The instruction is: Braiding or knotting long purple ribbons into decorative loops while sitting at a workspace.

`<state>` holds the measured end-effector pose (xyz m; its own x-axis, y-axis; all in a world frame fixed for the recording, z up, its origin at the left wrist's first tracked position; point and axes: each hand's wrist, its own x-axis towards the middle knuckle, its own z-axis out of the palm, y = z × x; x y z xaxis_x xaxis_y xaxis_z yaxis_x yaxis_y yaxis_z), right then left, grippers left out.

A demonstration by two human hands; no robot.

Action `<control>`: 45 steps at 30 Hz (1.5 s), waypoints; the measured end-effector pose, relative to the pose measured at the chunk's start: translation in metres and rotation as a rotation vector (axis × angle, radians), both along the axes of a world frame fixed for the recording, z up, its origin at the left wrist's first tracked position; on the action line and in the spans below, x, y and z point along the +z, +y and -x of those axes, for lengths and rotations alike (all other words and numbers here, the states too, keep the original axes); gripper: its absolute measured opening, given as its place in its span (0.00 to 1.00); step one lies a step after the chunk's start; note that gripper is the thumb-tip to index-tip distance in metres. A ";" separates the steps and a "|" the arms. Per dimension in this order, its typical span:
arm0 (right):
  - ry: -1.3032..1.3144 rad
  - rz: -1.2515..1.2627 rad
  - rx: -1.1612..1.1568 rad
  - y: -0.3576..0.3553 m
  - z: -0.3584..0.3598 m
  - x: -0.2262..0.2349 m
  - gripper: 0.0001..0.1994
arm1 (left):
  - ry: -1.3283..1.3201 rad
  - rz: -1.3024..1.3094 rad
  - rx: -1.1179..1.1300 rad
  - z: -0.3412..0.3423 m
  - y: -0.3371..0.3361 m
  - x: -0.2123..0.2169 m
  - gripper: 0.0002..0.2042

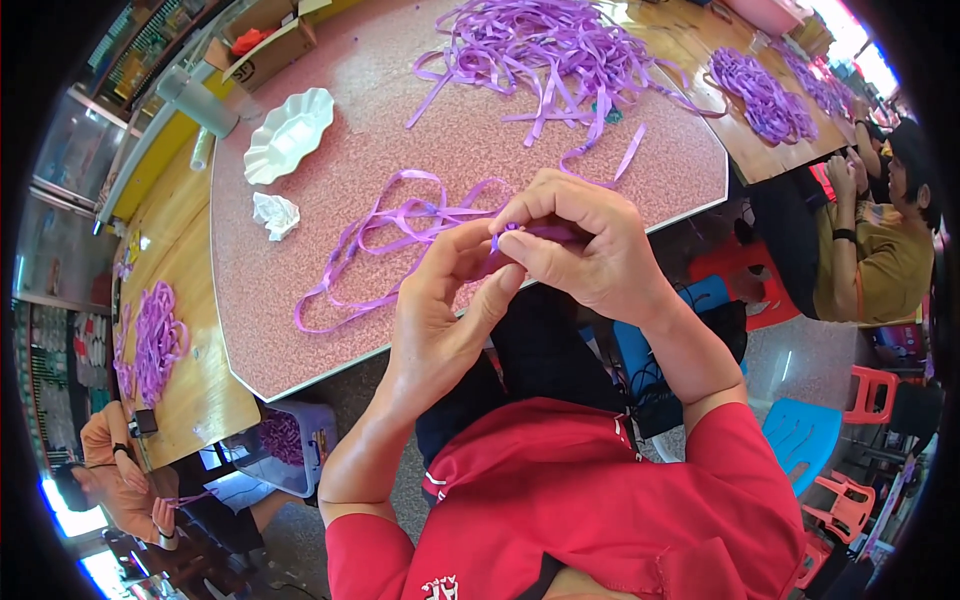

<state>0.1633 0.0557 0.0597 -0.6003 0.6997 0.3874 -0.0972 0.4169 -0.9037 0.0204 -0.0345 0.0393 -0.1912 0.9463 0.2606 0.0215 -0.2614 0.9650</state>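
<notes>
A purple ribbon (400,225) is the piece in work. One end is held just off the near edge of the pink speckled surface (300,320); the rest trails back onto it in loose loops. The left hand (450,300) has thumb and forefinger pressed together on the ribbon end. The right hand (585,245) is curled over it, fingertips pinching the same end from above; the two hands touch.

Judged step: folding or twisting the ribbon end into shape. The fold itself is hidden under the right fingers. The next move would call for a firm pinch with one hand while the other draws slack from the loops.

A ribbon heap (550,50) lies at the far side, well apart from the hands. A white scalloped dish (288,135) and a crumpled tissue (275,215) sit to the left, clear of the loops. The surface edge runs just beyond the hands, so they work over the lap. Open surface lies between loops and heap. A seated person (880,240) is to the right, another (120,470) lower left, both out of reach.
</notes>
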 end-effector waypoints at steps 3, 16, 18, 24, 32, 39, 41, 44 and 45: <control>0.000 -0.070 -0.009 0.005 -0.003 -0.008 0.05 | -0.382 0.040 -0.033 -0.001 0.000 -0.005 0.12; -0.066 -0.124 0.029 0.009 -0.017 -0.006 0.13 | -0.499 0.185 -0.070 0.013 0.003 -0.014 0.09; -0.016 0.112 0.055 0.006 -0.017 -0.005 0.11 | -0.521 0.197 -0.070 0.012 0.003 -0.011 0.09; -0.026 0.066 0.089 0.010 -0.021 -0.016 0.07 | -0.492 0.143 -0.050 0.016 0.003 -0.018 0.09; 0.102 0.304 0.092 0.006 -0.013 -0.021 0.07 | -0.384 0.055 -0.083 0.015 0.004 -0.019 0.07; 0.122 0.457 0.110 0.004 -0.012 -0.024 0.09 | -0.308 0.046 -0.088 0.014 0.005 -0.018 0.07; 0.093 0.470 0.122 0.004 -0.015 -0.018 0.08 | -0.278 0.036 -0.090 0.014 0.005 -0.018 0.07; 0.047 0.487 0.136 0.004 -0.017 -0.015 0.08 | -0.222 0.029 -0.087 0.017 0.004 -0.017 0.07; 0.030 0.489 0.135 0.005 -0.018 -0.015 0.07 | -0.196 0.031 -0.085 0.017 0.004 -0.017 0.07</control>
